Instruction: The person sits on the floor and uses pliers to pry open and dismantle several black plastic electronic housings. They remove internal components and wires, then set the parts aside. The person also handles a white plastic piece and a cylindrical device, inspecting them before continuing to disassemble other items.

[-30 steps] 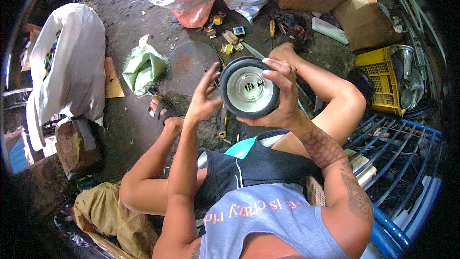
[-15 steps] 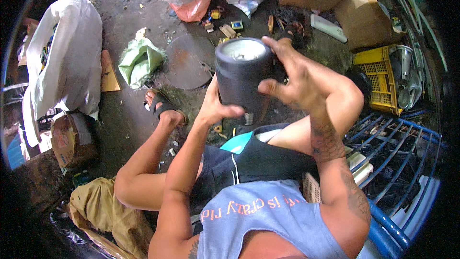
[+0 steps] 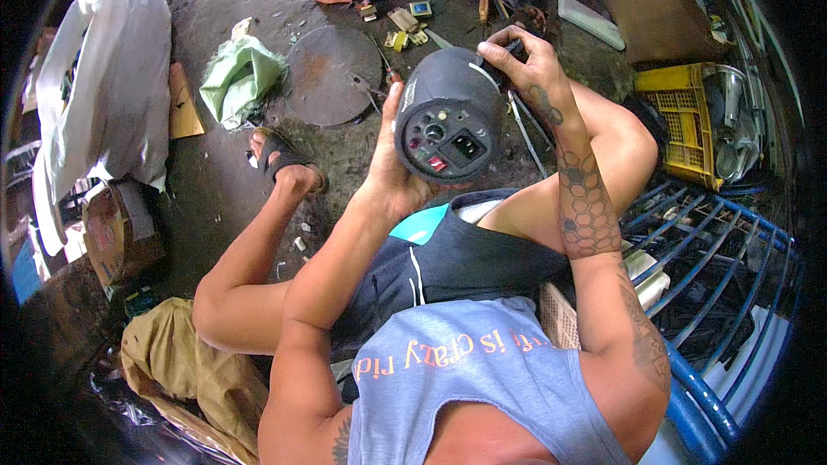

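A black, cylindrical studio flash lamp (image 3: pixel 450 82) is held above the floor between my knees. Its round back faces me, showing a power socket, a red switch, a knob and small round jacks. My left hand (image 3: pixel 398 181) wraps the lamp's left side and underside, thumb up along the body; some of its fingers are hidden behind the lamp. At the far right side of the lamp, my right hand (image 3: pixel 530 65) grips a small black fitting that sticks out from the body, thumb and fingers closed on it.
Beyond the lamp lie a round metal plate (image 3: pixel 332 77), a screwdriver (image 3: pixel 393 71), a green sack (image 3: pixel 241 82) and small yellow parts (image 3: pixel 398 40). At right are a yellow crate (image 3: pixel 676 116) and a blue metal rack (image 3: pixel 715 250). A white sack (image 3: pixel 108 77) stands left; cardboard boxes (image 3: pixel 655 13) stand far right.
The lamp has been turned over: its silvery front showed upward before, and now its back panel faces me. My right hand has moved from the open beside it to its side fitting.
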Demonstrator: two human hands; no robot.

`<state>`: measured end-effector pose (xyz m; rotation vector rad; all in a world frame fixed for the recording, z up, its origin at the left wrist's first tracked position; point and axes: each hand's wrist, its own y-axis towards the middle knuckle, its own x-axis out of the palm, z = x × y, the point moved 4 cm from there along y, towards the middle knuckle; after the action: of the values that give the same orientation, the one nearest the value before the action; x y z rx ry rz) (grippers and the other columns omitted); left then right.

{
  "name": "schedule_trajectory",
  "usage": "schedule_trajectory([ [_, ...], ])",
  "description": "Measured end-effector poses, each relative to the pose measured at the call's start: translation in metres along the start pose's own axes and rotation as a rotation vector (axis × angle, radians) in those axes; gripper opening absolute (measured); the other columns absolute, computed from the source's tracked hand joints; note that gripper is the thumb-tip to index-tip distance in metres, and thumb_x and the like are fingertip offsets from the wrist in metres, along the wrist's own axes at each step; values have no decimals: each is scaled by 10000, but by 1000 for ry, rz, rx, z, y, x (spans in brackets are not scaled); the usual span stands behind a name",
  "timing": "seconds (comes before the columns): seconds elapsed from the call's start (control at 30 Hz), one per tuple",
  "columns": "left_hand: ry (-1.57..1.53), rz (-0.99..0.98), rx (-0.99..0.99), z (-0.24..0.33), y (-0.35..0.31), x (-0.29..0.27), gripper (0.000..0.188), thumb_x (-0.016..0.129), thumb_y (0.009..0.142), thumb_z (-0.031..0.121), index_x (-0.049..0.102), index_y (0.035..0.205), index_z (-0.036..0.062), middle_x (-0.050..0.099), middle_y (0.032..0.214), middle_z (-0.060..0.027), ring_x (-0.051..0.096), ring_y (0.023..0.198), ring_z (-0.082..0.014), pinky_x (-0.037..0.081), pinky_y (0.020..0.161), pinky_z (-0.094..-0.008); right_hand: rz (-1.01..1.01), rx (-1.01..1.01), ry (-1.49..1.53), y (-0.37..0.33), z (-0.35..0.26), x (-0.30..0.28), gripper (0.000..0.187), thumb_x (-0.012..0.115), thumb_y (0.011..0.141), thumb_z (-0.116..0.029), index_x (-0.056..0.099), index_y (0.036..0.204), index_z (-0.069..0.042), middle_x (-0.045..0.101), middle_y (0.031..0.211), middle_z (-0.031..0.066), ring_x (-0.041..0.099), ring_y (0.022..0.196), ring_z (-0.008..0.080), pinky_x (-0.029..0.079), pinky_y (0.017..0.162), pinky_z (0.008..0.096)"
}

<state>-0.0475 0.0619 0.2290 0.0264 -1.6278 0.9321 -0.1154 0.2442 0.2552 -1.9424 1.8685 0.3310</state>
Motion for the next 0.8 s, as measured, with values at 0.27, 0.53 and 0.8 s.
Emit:
schedule_trajectory([
  [0.27, -18, -83, -11, -5, 0, -5, 780, 435, 829, 701, 449, 1343, 114, 545, 1275, -144, 562, 1129, -310, 436, 975, -510, 29, -115, 30, -2, -9, 0, 316, 646, 800, -266, 610, 980, -8, 628, 904, 55, 562, 861, 117, 448, 815, 260],
  [0.53, 118, -212, 20, -3, 9, -34, 1051, 657, 633, 704, 363, 1383, 28, 495, 1314, -213, 548, 1158, -333, 442, 996, -486, -191, -366, 83, -30, -51, -13, 505, 659, 683, -76, 536, 1164, 17, 514, 1073, 78, 502, 1040, 157, 387, 932, 273],
  [0.8, 183, -437, 101, 1, 11, -33, 1090, 782, 532, 543, 362, 1382, 3, 490, 1312, -234, 547, 1152, -348, 448, 996, -467, -217, -560, -12, -49, -75, -24, 480, 695, 685, -144, 578, 1127, 0, 558, 1067, 121, 536, 959, 214, 421, 854, 313],
])
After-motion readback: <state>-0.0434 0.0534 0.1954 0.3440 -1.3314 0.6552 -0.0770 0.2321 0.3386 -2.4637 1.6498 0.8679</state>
